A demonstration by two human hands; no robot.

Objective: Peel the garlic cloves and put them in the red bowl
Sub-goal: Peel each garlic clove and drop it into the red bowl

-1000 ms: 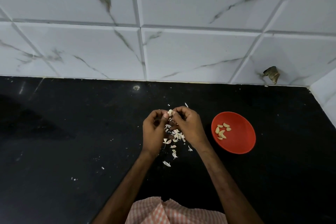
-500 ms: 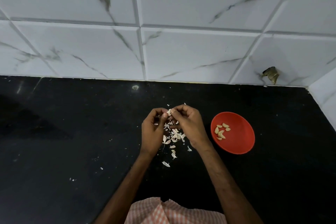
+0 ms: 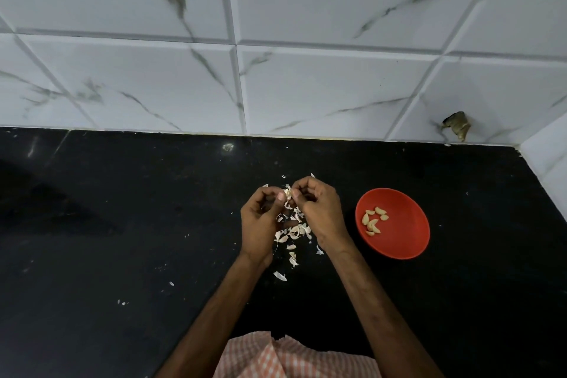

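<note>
I see my left hand (image 3: pixel 259 221) and right hand (image 3: pixel 319 209) both pinching one garlic clove (image 3: pixel 287 193); a slip could drop it among the peels (image 3: pixel 294 230), short of the red bowl (image 3: pixel 399 239).

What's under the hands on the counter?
A pile of loose garlic skins on the black counter, showing between the left hand and right hand. Both pinch a garlic clove above it. Whatever lies directly beneath the palms is hidden.

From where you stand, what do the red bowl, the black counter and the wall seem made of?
Red bowl: likely plastic, matte, evenly coloured, no glaze shine.
Counter: dark polished stone, perhaps granite, with faint specks and reflections.
Wall: glossy white tiles with grey marble-like veins, probably ceramic; grout lines show.
</note>
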